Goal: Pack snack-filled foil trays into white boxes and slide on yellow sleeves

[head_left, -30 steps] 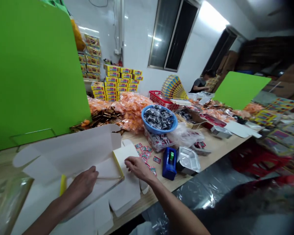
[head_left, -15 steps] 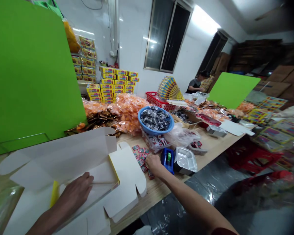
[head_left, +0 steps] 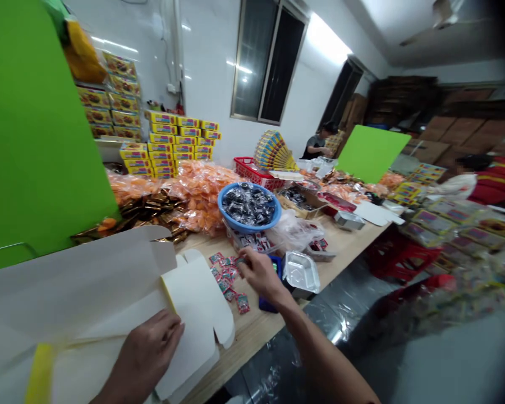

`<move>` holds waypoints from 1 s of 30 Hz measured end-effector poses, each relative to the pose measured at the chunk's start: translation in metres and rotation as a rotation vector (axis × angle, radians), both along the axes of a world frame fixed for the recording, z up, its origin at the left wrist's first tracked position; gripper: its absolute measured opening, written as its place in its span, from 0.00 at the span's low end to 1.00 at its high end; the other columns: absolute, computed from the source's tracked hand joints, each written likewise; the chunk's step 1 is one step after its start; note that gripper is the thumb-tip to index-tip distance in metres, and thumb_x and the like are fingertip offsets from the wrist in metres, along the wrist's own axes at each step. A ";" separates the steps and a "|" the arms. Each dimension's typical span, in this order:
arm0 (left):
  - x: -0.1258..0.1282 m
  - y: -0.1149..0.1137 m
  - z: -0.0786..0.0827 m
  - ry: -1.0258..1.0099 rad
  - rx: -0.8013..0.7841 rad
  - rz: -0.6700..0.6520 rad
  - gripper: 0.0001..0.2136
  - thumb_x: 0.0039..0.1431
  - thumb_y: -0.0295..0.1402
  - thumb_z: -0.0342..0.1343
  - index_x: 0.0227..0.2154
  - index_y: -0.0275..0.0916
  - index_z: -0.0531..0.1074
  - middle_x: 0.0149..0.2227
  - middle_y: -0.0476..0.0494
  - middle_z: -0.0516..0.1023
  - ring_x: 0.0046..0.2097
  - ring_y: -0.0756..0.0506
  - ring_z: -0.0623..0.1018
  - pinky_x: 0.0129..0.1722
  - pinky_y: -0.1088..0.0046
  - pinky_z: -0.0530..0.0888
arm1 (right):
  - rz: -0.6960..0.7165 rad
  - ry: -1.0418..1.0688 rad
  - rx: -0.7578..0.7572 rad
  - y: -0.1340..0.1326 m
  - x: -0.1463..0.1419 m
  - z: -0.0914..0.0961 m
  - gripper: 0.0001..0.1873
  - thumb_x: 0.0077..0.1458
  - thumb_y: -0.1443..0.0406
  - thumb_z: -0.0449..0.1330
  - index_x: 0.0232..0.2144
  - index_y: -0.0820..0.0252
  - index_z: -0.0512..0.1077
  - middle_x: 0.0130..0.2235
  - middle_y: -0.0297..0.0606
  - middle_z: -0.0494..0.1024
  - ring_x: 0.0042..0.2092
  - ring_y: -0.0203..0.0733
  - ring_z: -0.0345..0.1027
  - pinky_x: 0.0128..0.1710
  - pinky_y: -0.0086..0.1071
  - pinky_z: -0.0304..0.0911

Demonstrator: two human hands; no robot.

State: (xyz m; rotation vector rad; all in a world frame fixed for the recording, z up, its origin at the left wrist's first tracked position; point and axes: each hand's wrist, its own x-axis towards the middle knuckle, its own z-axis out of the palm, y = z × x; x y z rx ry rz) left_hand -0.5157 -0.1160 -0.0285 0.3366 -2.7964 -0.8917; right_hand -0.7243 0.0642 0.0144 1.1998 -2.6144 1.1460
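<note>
Over the right end of an unfolded white cardboard box (head_left: 193, 286), my left hand (head_left: 149, 348) is closed with its fingers curled. What it holds, if anything, is hidden. Small red-and-green packets (head_left: 225, 276) lie loose on the wooden table to the right of the box. My right hand (head_left: 258, 272) is at the right edge of these packets. Its thumb and fingers are pinched on one packet, partly covered by the fingertips. A blue tape dispenser (head_left: 270, 303) shows partly behind my right wrist. Yellow strips (head_left: 40, 373) stand out on the box.
A blue bowl (head_left: 250, 227) of black wrapped pieces stands behind my right hand. Beside it are a foil tray (head_left: 302, 272) and orange bagged pieces (head_left: 206, 188). Stacked yellow boxes (head_left: 164, 140) and a green board (head_left: 37, 134) are at left. Two people sit farther off.
My left hand has moved right along the box to its end. The right hand has lifted slightly from the packets, its fingers pinched. The view has turned right.
</note>
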 end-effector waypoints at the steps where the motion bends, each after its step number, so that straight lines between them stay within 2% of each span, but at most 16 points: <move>1: -0.012 0.013 0.003 0.019 0.036 -0.063 0.15 0.62 0.41 0.43 0.28 0.40 0.70 0.29 0.47 0.72 0.30 0.48 0.72 0.33 0.72 0.65 | -0.081 -0.013 -0.037 0.019 -0.012 -0.001 0.09 0.53 0.69 0.54 0.38 0.59 0.69 0.26 0.32 0.75 0.28 0.36 0.67 0.29 0.26 0.56; 4: -0.054 0.053 0.014 0.039 0.115 -0.235 0.14 0.62 0.37 0.44 0.27 0.39 0.70 0.28 0.47 0.73 0.30 0.49 0.72 0.32 0.74 0.65 | -0.353 0.025 -0.022 0.081 -0.046 -0.009 0.06 0.53 0.65 0.55 0.34 0.60 0.69 0.26 0.33 0.75 0.28 0.38 0.68 0.30 0.28 0.58; 7: -0.096 0.092 0.020 0.029 0.184 -0.347 0.10 0.58 0.32 0.48 0.26 0.38 0.72 0.28 0.46 0.74 0.31 0.49 0.72 0.32 0.74 0.64 | -0.521 0.109 0.193 0.131 -0.069 -0.023 0.07 0.54 0.63 0.55 0.32 0.61 0.70 0.31 0.38 0.76 0.32 0.40 0.70 0.32 0.29 0.58; 10: -0.127 0.122 0.019 0.002 0.210 -0.406 0.06 0.53 0.30 0.52 0.26 0.37 0.74 0.27 0.46 0.75 0.31 0.48 0.72 0.32 0.74 0.63 | -0.688 0.156 0.448 0.161 -0.077 -0.036 0.08 0.55 0.63 0.54 0.33 0.61 0.71 0.38 0.42 0.76 0.38 0.43 0.70 0.33 0.30 0.56; 13: -0.150 0.142 0.013 -0.001 0.211 -0.422 0.07 0.52 0.31 0.53 0.26 0.37 0.75 0.28 0.45 0.76 0.32 0.48 0.72 0.32 0.73 0.62 | -0.757 0.044 0.556 0.175 -0.078 -0.045 0.08 0.53 0.63 0.55 0.28 0.61 0.71 0.34 0.40 0.76 0.38 0.43 0.69 0.32 0.30 0.54; 17: -0.175 0.155 0.006 0.014 0.257 -0.396 0.08 0.51 0.31 0.53 0.25 0.36 0.76 0.27 0.44 0.77 0.31 0.47 0.72 0.31 0.72 0.61 | -0.751 -0.046 0.445 0.180 -0.083 -0.050 0.07 0.47 0.64 0.56 0.23 0.61 0.71 0.28 0.38 0.76 0.34 0.41 0.68 0.30 0.29 0.52; 22: -0.194 0.161 0.003 0.042 0.311 -0.347 0.08 0.51 0.30 0.52 0.27 0.35 0.76 0.27 0.42 0.76 0.29 0.46 0.72 0.29 0.71 0.62 | -0.657 -0.264 0.069 0.184 -0.092 -0.056 0.07 0.40 0.63 0.57 0.16 0.60 0.67 0.18 0.34 0.69 0.24 0.38 0.63 0.24 0.28 0.52; 24: -0.199 0.162 0.003 0.049 0.336 -0.320 0.08 0.50 0.30 0.52 0.29 0.34 0.76 0.27 0.42 0.76 0.29 0.46 0.72 0.29 0.71 0.62 | -0.617 -0.319 0.012 0.186 -0.093 -0.057 0.09 0.40 0.61 0.57 0.16 0.59 0.66 0.17 0.32 0.68 0.21 0.37 0.62 0.22 0.28 0.53; 28: -0.207 0.164 0.004 0.066 0.412 -0.278 0.09 0.51 0.31 0.53 0.33 0.34 0.75 0.30 0.41 0.77 0.30 0.45 0.73 0.30 0.71 0.65 | -0.558 -0.422 -0.170 0.189 -0.089 -0.047 0.12 0.40 0.57 0.58 0.18 0.60 0.67 0.17 0.31 0.67 0.20 0.35 0.59 0.20 0.28 0.54; 30: -0.212 0.165 0.005 0.084 0.447 -0.235 0.13 0.53 0.34 0.52 0.39 0.33 0.73 0.34 0.38 0.78 0.33 0.44 0.75 0.32 0.70 0.67 | -0.515 -0.487 -0.262 0.189 -0.085 -0.035 0.13 0.38 0.57 0.60 0.19 0.60 0.67 0.17 0.30 0.66 0.20 0.33 0.58 0.20 0.27 0.54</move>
